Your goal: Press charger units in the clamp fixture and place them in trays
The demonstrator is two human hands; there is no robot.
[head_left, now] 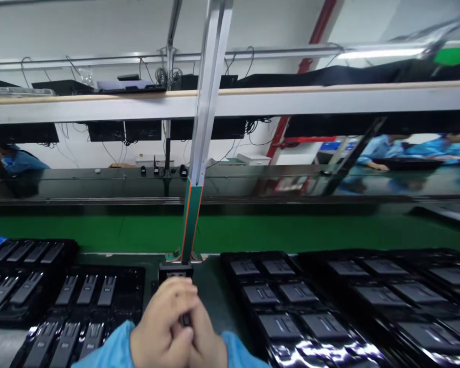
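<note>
In the head view, the left hand (163,319) and right hand (209,335) fold together above the worktop (216,289), a dark item (184,320) showing between them; whether either grip is closed on it, I cannot tell; its pointing and long axis are hidden; a black block (175,269), longer sideways, sits beyond the fingers, toward the worktop's far edge, nearer the left hand.

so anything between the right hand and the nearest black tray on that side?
Nothing visible: just a strip of dark tabletop lies between the right hand, clasped against the left hand, and the black plastic tray holding dark gray rectangular parts.
</note>
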